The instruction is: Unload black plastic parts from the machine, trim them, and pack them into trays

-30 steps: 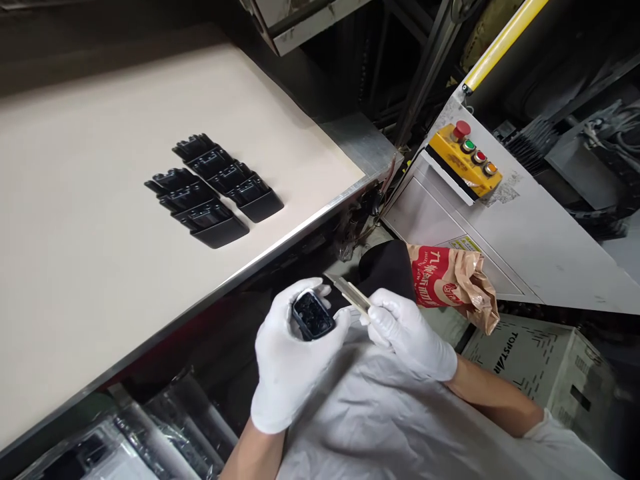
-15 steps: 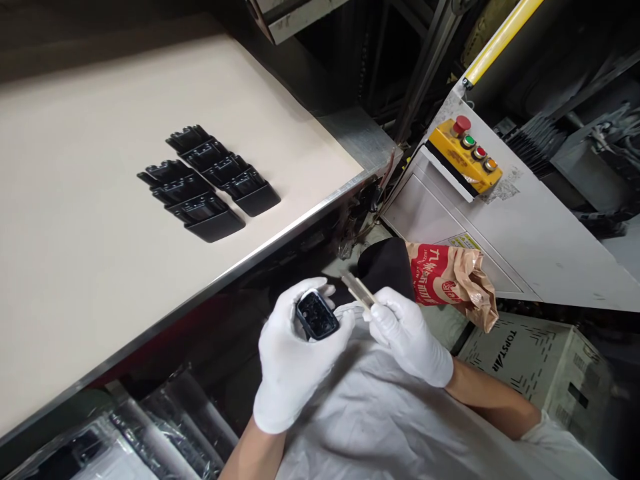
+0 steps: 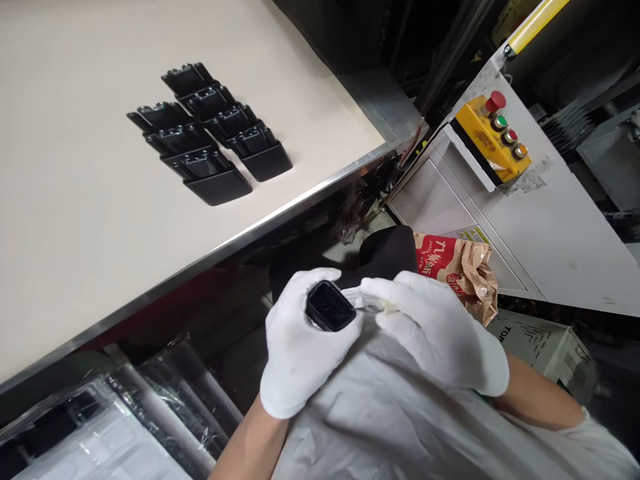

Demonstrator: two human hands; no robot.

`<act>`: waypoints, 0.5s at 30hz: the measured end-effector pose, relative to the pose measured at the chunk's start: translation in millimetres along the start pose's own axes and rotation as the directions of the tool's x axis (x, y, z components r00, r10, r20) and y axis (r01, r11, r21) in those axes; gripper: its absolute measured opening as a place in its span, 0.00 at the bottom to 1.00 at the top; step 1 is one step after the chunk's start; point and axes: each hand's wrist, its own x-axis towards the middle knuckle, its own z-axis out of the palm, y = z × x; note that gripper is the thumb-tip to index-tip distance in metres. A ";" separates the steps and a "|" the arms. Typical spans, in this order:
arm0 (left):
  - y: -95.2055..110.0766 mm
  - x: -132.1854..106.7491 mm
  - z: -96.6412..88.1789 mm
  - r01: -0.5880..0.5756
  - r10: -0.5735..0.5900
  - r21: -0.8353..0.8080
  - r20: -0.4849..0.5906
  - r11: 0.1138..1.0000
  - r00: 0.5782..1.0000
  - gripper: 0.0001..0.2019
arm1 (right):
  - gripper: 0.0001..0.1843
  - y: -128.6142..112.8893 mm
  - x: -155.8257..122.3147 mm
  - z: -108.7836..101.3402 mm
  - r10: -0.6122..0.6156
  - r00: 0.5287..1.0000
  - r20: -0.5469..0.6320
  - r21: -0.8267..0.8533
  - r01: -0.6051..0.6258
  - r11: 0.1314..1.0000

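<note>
My left hand (image 3: 297, 347), in a white glove, is wrapped round a small black plastic housing (image 3: 331, 307) with rounded corners. Its hollow, open end faces up towards me. In a white glove too, my right hand (image 3: 440, 333) pinches a thin blade with a pale handle (image 3: 386, 306). The blade's tip is at the right edge of the housing; whether it touches is too small to tell. On the beige table (image 3: 75, 220), two overlapping rows of similar black housings (image 3: 215, 180) lie beyond my hands.
A yellow control box (image 3: 493, 143) with push buttons is on the white machine panel at right. Below it stands a brown and red paper bag (image 3: 475, 273), with a printed carton (image 3: 540, 347) behind my right arm. Clear plastic-wrapped items (image 3: 100, 427) lie at lower left.
My right hand has turned and brought the blade down from above to the housing's right side. The left hand has tilted the housing slightly. The view has shifted, so the table rows appear higher.
</note>
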 end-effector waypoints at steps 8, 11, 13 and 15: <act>-16.0 -14.8 3.3 0.030 -0.035 -0.153 -0.035 0.988 0.999 0.23 | 0.25 -29.8 16.2 7.2 -0.019 0.999 0.041 -0.509 0.038 0.860; -23.1 -16.5 7.0 -0.004 -0.025 -0.371 -0.074 0.929 0.997 0.24 | 0.16 -39.0 17.3 6.7 0.002 0.997 0.077 -0.537 0.039 0.843; -27.6 -16.2 9.6 -0.043 0.004 -0.483 -0.083 0.875 0.997 0.24 | 0.14 -45.8 20.1 5.7 0.052 0.991 0.127 -0.542 0.025 0.840; -30.7 -15.4 11.8 -0.052 0.011 -0.554 -0.076 0.831 0.997 0.25 | 0.13 -51.8 23.8 5.4 0.113 0.980 0.164 -0.552 -0.004 0.834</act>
